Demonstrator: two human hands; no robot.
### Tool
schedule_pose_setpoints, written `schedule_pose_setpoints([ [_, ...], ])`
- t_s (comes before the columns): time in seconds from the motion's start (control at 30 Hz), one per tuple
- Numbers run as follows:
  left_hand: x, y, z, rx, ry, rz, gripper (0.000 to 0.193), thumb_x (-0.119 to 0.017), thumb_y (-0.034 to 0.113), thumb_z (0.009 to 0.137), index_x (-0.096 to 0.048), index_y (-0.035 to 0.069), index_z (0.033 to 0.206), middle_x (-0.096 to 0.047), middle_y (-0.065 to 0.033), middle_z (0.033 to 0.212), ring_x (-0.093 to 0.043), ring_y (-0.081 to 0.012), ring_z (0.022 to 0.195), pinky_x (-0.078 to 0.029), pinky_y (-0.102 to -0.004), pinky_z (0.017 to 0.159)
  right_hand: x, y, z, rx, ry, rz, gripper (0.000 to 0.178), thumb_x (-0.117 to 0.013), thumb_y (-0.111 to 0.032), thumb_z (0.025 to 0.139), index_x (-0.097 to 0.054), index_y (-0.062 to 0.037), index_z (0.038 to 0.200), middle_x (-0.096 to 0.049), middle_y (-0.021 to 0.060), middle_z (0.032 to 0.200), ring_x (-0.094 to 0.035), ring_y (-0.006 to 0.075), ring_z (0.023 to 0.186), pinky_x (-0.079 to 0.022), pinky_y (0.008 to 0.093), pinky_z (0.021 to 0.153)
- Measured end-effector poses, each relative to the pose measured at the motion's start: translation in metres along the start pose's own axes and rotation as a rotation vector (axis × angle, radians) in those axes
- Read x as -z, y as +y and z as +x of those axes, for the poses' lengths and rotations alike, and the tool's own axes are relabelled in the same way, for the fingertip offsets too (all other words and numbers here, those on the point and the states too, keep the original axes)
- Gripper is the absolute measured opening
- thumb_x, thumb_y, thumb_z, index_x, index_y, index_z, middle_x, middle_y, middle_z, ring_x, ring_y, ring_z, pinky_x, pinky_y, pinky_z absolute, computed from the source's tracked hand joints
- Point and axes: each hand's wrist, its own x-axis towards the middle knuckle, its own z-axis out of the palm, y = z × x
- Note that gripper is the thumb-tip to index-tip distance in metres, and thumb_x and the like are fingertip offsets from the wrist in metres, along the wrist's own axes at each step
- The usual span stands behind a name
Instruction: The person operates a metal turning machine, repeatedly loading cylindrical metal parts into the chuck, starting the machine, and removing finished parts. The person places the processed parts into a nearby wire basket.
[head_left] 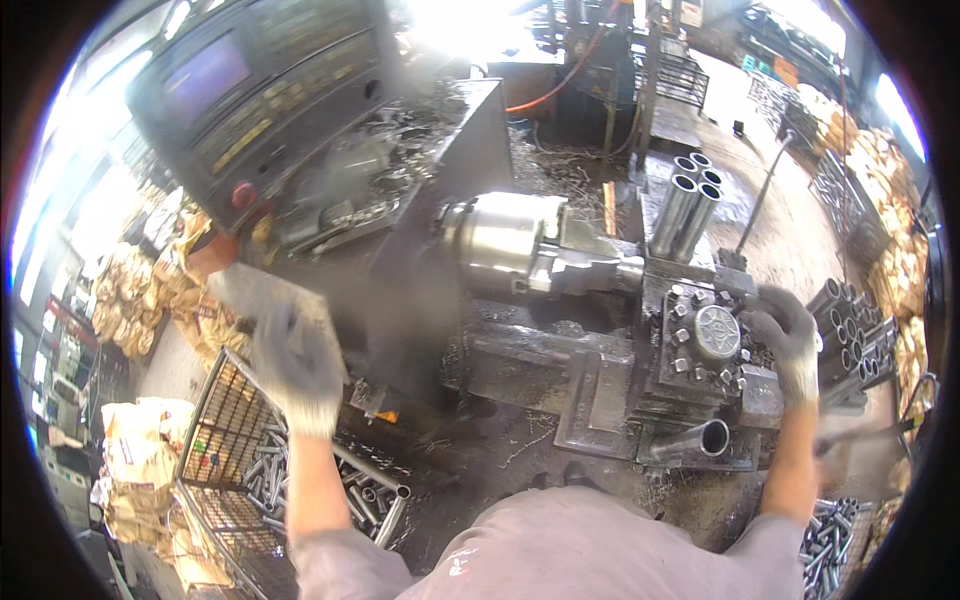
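My left hand (288, 365), in a dark-palmed glove with a pale cuff, is over a grey metal panel (275, 295) at the left of a lathe. Motion smears its fingers, so their hold does not show. My right hand (785, 325), gloved alike, curls at the right side of the square tool post (716, 333), which has a round cap ringed by bolts. What its bent fingers grip is hidden. Between the hands, the shiny chuck (505, 235) faces the tool post. A short metal tube (690, 441) lies below the post, its open end to the right.
Several tubes (680, 215) stand upright behind the tool post, and more tubes (850, 335) are stacked at right. A wire basket (222, 425) of metal pieces stands lower left; small tubes (825, 540) lie lower right. A control panel (270, 90) with a screen rises upper left.
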Motion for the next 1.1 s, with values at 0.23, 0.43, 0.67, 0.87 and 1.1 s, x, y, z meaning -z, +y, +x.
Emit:
schedule_pose_setpoints([
  [0.23, -0.122, -0.102, 0.164, 0.357, -0.705, 0.391, 0.086, -0.053, 0.034, 0.106, -0.004, 0.016, 0.175, -0.073, -0.0307, 0.126, -0.074, -0.0468, 0.113, -0.056, -0.0551, 0.101, 0.049, 0.062, -0.103, -0.128, 0.166, 0.048, 0.041, -0.068, -0.002, 0.095, -0.066, 0.0068, 0.135, -0.078, 0.0136, 0.117, -0.074, 0.0149, 0.098, -0.059, 0.0282, 0.085],
  [0.43, -0.112, -0.069, 0.132, 0.196, -0.138, 0.174, 0.062, -0.059, 0.031, 0.107, -0.043, 0.006, 0.162, -0.071, -0.0242, 0.137, -0.075, -0.0399, 0.113, -0.059, -0.0492, 0.096, 0.074, 0.082, -0.158, -0.157, 0.197, -0.003, 0.038, -0.074, 0.002, 0.091, -0.07, 0.0059, 0.129, -0.079, 0.0087, 0.109, -0.073, 0.013, 0.096, -0.06, 0.0279, 0.086],
  [0.67, 0.02, 0.157, -0.148, 0.27, -0.477, -0.584, 0.015, -0.071, 0.002, 0.092, -0.076, 0.0, 0.107, -0.077, -0.0142, 0.1, -0.075, -0.0288, 0.093, -0.059, -0.0399, 0.082, 0.053, 0.123, -0.168, -0.248, -0.031, 0.009, 0.048, -0.078, -0.002, 0.089, -0.067, 0.0049, 0.135, -0.08, 0.0131, 0.118, -0.075, 0.016, 0.105, -0.06, 0.0291, 0.094],
  [0.87, 0.12, 0.192, -0.407, 0.995, -1.401, -0.315, 0.036, -0.072, 0.032, 0.095, -0.078, 0.008, 0.123, -0.08, -0.0205, 0.112, -0.078, -0.0334, 0.106, -0.06, -0.0417, 0.095, 0.011, 0.122, -0.139, 0.02, -0.405, -0.215, 0.084, -0.091, -0.019, 0.076, -0.056, -0.0026, 0.151, -0.074, 0.0197, 0.132, -0.073, 0.0244, 0.12, -0.058, 0.038, 0.1],
  [1.1, 0.225, 0.213, -0.465, 1.333, -1.195, -0.273, 0.044, -0.069, 0.039, 0.095, -0.076, 0.009, 0.126, -0.079, -0.0205, 0.118, -0.075, -0.038, 0.115, -0.058, -0.0445, 0.1, -0.07, 0.13, -0.146, 0.048, -0.515, -0.321, 0.04, -0.094, -0.033, 0.076, -0.077, -0.0053, 0.1, -0.081, 0.0119, 0.091, -0.078, 0.0193, 0.086, -0.061, 0.0377, 0.079],
])
